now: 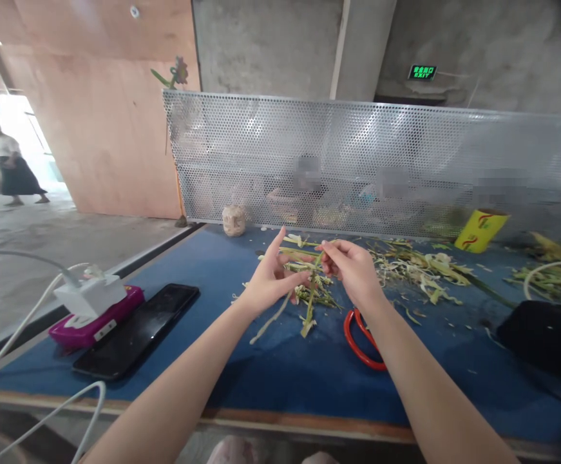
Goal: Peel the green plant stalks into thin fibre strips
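Over the blue table my two hands meet around thin green plant stems. My left hand pinches the stems between thumb and lower fingers, index finger stretched up. My right hand is closed in a pinch on the upper end of a stem. Several stems hang down from the hands to the tabletop. Red-handled scissors lie on the table just under my right forearm.
A black phone, a magenta box with a white charger and cables sit at left. Stem scraps, a yellow can and a black object lie at right. A perforated metal screen stands behind; a person walks far left.
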{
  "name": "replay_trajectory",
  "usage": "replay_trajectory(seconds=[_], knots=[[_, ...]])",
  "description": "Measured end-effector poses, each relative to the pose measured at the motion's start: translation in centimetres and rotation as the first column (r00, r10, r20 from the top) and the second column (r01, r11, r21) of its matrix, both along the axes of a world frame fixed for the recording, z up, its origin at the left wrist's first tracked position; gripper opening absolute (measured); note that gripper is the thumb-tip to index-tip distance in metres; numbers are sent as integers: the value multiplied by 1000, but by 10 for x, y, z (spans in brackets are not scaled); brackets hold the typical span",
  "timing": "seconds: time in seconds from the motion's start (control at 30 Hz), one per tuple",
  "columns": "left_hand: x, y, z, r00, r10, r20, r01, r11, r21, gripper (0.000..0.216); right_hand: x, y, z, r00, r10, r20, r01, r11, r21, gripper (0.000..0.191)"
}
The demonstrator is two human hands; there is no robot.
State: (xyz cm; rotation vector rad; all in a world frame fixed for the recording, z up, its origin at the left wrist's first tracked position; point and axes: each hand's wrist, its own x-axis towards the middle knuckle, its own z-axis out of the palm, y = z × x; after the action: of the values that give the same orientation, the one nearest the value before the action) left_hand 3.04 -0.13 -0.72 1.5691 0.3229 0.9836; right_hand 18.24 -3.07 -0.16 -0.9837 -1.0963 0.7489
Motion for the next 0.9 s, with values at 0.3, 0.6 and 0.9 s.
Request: replay_trajectory(seconds=[0.3,0.6,0.9], knots=[[1,4,-2,999,0,34,3,994,-107,96,-3,0,-2,998,55,37,-55,998,-4,22],[-2,0,3,990,-140,31,143,969,-203,100,2,3,-4,999,-3,-38,5,999,44,21],[-5,1,2,990,-125,70,129,990,-64,110,-2,-1,-4,941,324,100,-306,938,-161,27]])
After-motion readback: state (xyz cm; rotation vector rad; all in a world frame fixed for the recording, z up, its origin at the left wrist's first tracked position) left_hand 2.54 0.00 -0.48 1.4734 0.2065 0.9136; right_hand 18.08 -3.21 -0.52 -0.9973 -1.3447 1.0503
